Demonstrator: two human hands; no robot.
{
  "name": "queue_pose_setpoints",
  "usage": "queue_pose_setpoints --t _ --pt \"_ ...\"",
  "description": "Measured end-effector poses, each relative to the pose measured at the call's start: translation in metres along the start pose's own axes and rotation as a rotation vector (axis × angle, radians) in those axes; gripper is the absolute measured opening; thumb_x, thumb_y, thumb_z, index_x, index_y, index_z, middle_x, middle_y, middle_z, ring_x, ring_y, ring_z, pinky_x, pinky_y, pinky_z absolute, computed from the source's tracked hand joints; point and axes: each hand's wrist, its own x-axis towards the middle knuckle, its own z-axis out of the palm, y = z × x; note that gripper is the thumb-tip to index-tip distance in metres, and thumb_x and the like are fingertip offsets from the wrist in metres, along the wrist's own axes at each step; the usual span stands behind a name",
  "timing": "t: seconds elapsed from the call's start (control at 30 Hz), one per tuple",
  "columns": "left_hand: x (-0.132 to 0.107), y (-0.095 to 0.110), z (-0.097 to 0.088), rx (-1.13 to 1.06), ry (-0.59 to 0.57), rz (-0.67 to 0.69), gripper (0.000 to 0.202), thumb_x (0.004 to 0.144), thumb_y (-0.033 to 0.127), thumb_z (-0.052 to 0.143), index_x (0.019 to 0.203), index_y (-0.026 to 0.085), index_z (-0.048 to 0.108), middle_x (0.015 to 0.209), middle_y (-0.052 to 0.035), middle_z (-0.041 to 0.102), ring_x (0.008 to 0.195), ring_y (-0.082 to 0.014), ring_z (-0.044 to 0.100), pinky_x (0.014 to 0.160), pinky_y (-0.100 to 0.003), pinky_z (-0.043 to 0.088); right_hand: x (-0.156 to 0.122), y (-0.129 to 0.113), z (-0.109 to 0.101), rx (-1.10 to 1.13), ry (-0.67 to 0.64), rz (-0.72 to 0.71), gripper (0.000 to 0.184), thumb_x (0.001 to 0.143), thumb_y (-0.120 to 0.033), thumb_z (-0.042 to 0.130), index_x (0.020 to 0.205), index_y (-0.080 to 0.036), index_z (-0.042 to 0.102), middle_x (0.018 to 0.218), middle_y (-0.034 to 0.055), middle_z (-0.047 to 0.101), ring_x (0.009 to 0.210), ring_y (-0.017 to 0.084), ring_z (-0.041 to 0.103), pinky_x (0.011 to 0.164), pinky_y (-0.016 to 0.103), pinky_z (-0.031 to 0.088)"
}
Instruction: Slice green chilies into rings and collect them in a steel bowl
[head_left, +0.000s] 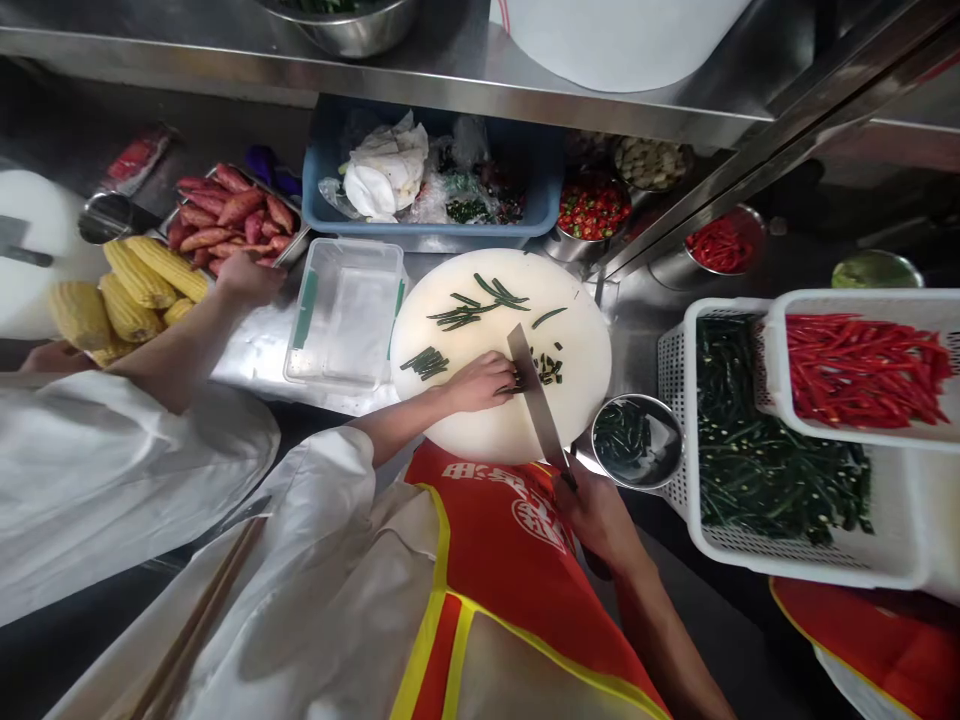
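Observation:
My right hand (596, 505) grips the dark handle of a cleaver (538, 395), whose blade slants across the round white cutting board (499, 440). My left hand (484, 382), fingers curled together, presses on green chilies at the blade's left side; most of what it holds is hidden under the fingers. Short cut green pieces (551, 368) lie just right of the blade. Whole thin green chilies (501, 292) are strewn over the far part of the board, and a neat bundle of green chilies (424, 363) rests near its left edge.
On the left, a co-worker's hand (244, 278) reaches to a tray of sweet potatoes (236, 208) beside corn cobs (135, 275). A clear plastic box (346, 310) adjoins the board. Rightward stand a metal bowl (637, 440) and white baskets (810, 570) of chilies. Behind is a blue bin (435, 230).

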Motion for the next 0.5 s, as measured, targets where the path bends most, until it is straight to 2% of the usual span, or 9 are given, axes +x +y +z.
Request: queue_pose_setpoints --t 0.13,0.3,0.4,0.5 --pt "0.001 -0.005 0.002 0.02 -0.03 0.001 0.019 0.094 0.031 0.051 0.094 0.02 0.066 0.107 -0.0086 0.068 0.108 -0.0234 0.056 0.1 -0.041 0.044 -0.006 0.0 -0.004 -0.019 -0.034 -0.015 0.04 0.095 -0.034 0.037 0.124 -0.018 0.058 0.083 0.0082 0.071 0.077 0.025 0.066 0.067 0.03 0.042" --pt "0.0 -0.008 0.008 0.019 0.002 -0.014 0.021 0.095 0.03 0.048 0.095 0.019 0.066 0.111 -0.0094 0.067 0.109 -0.0221 0.056 0.1 -0.039 0.044 -0.015 0.0 -0.013 -0.064 -0.119 0.095 0.04 0.096 -0.036 0.035 0.123 -0.017 0.057 0.078 0.0083 0.071 0.072 0.026 0.067 0.06 0.03 0.037" --pt "0.003 -0.008 0.009 0.015 0.01 -0.024 0.023 0.097 0.031 0.046 0.096 0.02 0.066 0.109 -0.0089 0.067 0.108 -0.0215 0.057 0.102 -0.04 0.044 0.008 -0.001 -0.009 -0.092 -0.108 0.065 0.036 0.095 -0.03 0.034 0.116 -0.016 0.059 0.076 0.0084 0.07 0.071 0.024 0.065 0.061 0.03 0.035" --pt "0.005 -0.004 0.008 0.033 0.0 -0.037 0.023 0.097 0.032 0.045 0.096 0.021 0.066 0.109 -0.0089 0.067 0.107 -0.0216 0.058 0.102 -0.041 0.045 0.041 -0.001 -0.001 -0.131 -0.045 -0.006 0.037 0.093 -0.026 0.035 0.119 -0.012 0.059 0.075 0.0093 0.07 0.07 0.024 0.064 0.063 0.031 0.034"
